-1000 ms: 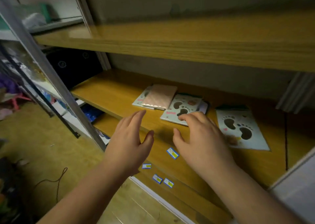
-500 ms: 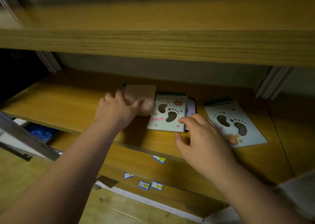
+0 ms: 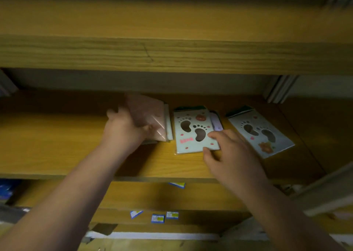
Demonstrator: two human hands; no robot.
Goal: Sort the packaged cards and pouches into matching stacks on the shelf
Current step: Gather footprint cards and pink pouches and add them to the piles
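Note:
On the wooden shelf (image 3: 57, 145) my left hand (image 3: 124, 128) grips a pinkish-brown pouch (image 3: 149, 115), tilted up off a small pile of cards beneath it. A white footprint card (image 3: 193, 130) in clear wrap lies in the middle, with a pale purple card (image 3: 216, 120) partly hidden under its right side. My right hand (image 3: 231, 153) pinches the footprint card's near right corner, thumb at the edge and fingers on top. A second footprint card (image 3: 261, 132) lies apart to the right.
The shelf above (image 3: 172, 53) overhangs close over the work area. Metal uprights (image 3: 278, 88) stand at the back right. Small blue and yellow labels (image 3: 158, 218) stick to the lower shelf edges. The floor shows below.
The view has moved closer to the shelf. My left hand has closed on the pouch and tipped it up. My right hand has reached the middle footprint card's corner.

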